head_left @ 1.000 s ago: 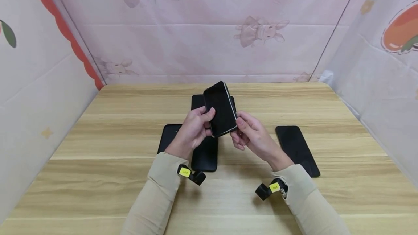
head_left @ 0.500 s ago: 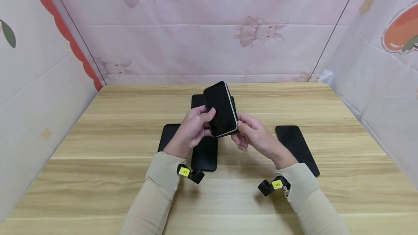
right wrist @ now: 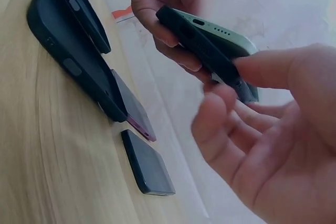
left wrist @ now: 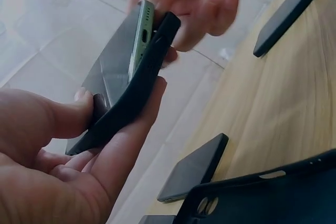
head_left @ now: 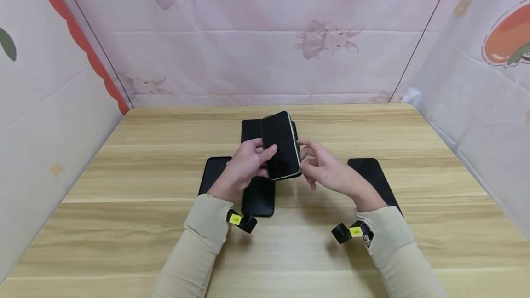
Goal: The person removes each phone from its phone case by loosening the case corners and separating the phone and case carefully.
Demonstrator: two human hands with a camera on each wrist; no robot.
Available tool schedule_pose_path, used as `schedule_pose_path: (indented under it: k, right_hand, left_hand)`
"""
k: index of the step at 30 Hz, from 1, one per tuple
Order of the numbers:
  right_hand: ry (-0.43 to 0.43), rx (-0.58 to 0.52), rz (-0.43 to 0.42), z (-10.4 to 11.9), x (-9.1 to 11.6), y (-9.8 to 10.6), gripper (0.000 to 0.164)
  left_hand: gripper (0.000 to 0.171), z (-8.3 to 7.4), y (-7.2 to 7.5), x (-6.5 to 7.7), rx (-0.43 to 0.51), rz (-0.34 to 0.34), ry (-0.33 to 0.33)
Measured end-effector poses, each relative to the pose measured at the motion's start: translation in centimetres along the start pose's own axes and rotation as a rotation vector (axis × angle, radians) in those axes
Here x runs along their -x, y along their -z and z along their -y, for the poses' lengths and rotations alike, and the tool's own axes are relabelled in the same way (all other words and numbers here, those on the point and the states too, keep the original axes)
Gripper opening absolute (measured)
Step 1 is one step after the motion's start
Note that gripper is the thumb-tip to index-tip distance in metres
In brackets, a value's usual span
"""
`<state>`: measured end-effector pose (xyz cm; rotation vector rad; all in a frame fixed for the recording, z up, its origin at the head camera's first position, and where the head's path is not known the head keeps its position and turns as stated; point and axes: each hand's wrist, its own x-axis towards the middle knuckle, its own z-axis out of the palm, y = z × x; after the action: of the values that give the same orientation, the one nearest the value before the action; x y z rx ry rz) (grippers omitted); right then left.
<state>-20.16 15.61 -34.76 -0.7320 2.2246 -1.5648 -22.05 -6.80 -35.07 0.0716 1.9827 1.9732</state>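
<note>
A dark-screened phone (head_left: pixel 281 146) with a pale green edge is held tilted above the table. Its black phone case (left wrist: pixel 128 95) lies along its back, and a gap shows between the two at the charging-port end. My left hand (head_left: pixel 247 162) grips phone and case from the left, thumb on the screen and fingers under the case. At the opposite side, my right hand (head_left: pixel 329 169) pinches the case's edge near the lower right corner. Its thumb (right wrist: pixel 273 69) presses against the case in the right wrist view, while the other fingers stay loosely bent.
On the wooden table (head_left: pixel 136 238), another black case (head_left: pixel 214 171) lies at left, partly behind my left wrist. A long black case (head_left: pixel 258 199) lies below the held phone. To the right is a flat black phone (head_left: pixel 370 176), partly under my right forearm. Fabric walls (head_left: pixel 248 68) enclose the table.
The phone has come slightly lower and more upright. My right hand has shifted a little to the right, its index finger now higher along the edge.
</note>
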Motion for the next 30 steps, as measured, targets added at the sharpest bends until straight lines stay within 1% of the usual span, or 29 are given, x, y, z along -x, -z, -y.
schedule_pose_path:
  k: [2, 5, 9, 13, 17, 18, 20, 24, 27, 30]
  right_hand:
    - [0.023, 0.011, -0.028, 0.1, 0.0, -0.1, 0.059]
    - [0.057, 0.02, -0.053, 0.1, -0.1, -0.3, 0.061]
    - [0.072, 0.07, -0.079, 0.2, -0.1, -0.5, 0.052]
    - [0.069, 0.157, -0.122, 0.7, 0.0, -0.6, 0.042]
    - [0.058, 0.2, -0.157, 1.2, 0.1, -0.5, 0.039]
    - [0.051, 0.197, -0.154, 1.4, 0.1, -0.5, 0.04]
    - [0.033, 0.153, -0.134, 1.7, 0.2, -0.5, 0.041]
    - [-0.033, 0.006, -0.101, 2.2, 0.3, -0.6, 0.04]
    - [-0.094, -0.079, -0.125, 2.5, 0.3, -0.8, 0.035]
    - [-0.147, -0.087, -0.16, 2.3, 0.2, -0.8, 0.036]
  left_hand:
    - [0.034, 0.0, 0.0, 0.0, -0.006, -0.001, 0.003]
    - [0.034, 0.1, -0.1, 0.0, -0.007, -0.008, 0.008]
    - [0.034, 0.1, -0.1, 0.0, -0.009, -0.024, 0.01]
    - [0.035, 0.0, -0.2, 0.0, -0.027, -0.038, 0.018]
    - [0.037, 0.1, -0.4, 0.0, -0.055, -0.054, 0.023]
    - [0.038, 0.1, -0.5, 0.0, -0.061, -0.057, 0.023]
    - [0.038, 0.1, -0.7, -0.1, -0.068, -0.065, 0.026]
    - [0.038, 0.2, -0.9, 0.0, -0.093, -0.09, 0.028]
    - [0.038, 0.1, -1.2, 0.1, -0.125, -0.111, 0.02]
    - [0.039, 0.2, -1.5, 0.3, -0.164, -0.129, 0.01]
